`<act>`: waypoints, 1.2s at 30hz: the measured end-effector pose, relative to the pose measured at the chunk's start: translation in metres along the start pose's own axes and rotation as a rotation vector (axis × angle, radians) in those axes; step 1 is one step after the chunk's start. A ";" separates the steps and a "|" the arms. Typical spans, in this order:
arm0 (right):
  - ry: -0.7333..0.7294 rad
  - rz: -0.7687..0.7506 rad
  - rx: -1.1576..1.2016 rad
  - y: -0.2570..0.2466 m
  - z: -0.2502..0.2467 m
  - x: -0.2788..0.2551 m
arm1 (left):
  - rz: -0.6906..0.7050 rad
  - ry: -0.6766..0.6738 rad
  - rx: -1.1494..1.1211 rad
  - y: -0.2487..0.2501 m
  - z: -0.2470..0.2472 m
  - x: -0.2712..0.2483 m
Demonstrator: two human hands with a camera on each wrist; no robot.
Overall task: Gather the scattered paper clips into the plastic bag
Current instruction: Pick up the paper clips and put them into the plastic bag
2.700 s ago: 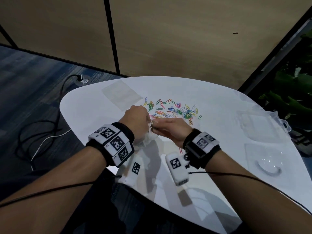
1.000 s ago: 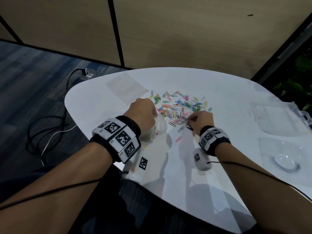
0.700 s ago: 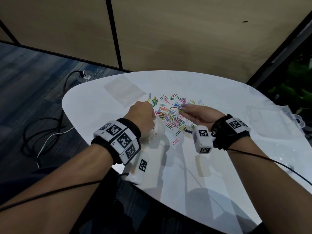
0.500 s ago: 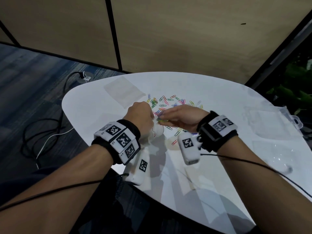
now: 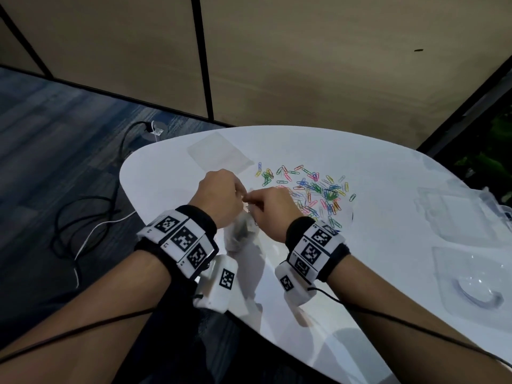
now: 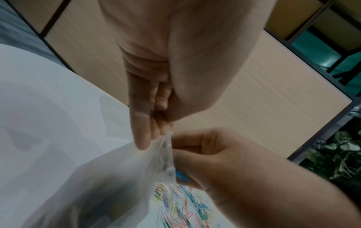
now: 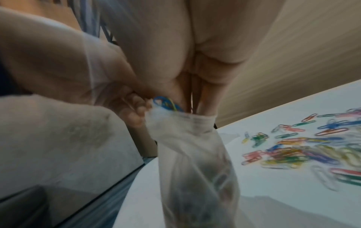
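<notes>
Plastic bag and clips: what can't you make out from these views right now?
- Clip count inside the plastic bag: right wrist view, blurred behind cloudy film.
- Bag mouth: head view, covered by the left hand and right hand.
- Clips in right hand: fingers cover most.
- Bag bottom: cut off by frame edge.

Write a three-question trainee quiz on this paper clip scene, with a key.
1. True or false: the left hand holds the bag up by its mouth.
2. What is in the right hand's grip at the bag's mouth? A) a few clips B) a pen C) nothing
3. Fill in: most clips lie loose on the ___ table.

Key: 1 true; 2 A, blue clip showing; 3 white.
</notes>
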State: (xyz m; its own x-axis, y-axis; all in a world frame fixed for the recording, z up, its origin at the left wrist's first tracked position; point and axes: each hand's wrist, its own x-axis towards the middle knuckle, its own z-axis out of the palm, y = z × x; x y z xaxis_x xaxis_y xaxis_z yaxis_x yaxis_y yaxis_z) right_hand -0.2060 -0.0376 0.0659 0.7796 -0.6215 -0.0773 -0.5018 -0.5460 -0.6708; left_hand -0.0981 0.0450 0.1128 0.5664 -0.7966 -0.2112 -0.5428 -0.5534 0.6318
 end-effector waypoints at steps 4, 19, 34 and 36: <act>0.039 -0.051 0.096 -0.015 -0.006 0.015 | 0.003 0.022 -0.029 -0.013 -0.013 0.007; -0.270 0.098 -0.472 0.072 0.013 0.131 | -0.091 0.075 -0.048 -0.049 -0.034 0.021; -0.239 -0.154 -0.791 0.096 0.031 0.073 | -0.089 0.032 0.038 -0.033 -0.033 0.007; -0.201 -0.051 -0.734 0.092 0.019 0.072 | -0.083 0.020 0.045 -0.030 -0.033 0.005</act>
State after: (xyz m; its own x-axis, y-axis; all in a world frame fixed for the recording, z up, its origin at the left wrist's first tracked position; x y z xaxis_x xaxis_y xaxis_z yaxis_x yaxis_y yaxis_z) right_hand -0.1893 -0.1220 -0.0150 0.8267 -0.5093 -0.2392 -0.5286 -0.8487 -0.0197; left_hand -0.0585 0.0656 0.1179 0.6226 -0.7430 -0.2458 -0.5208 -0.6278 0.5784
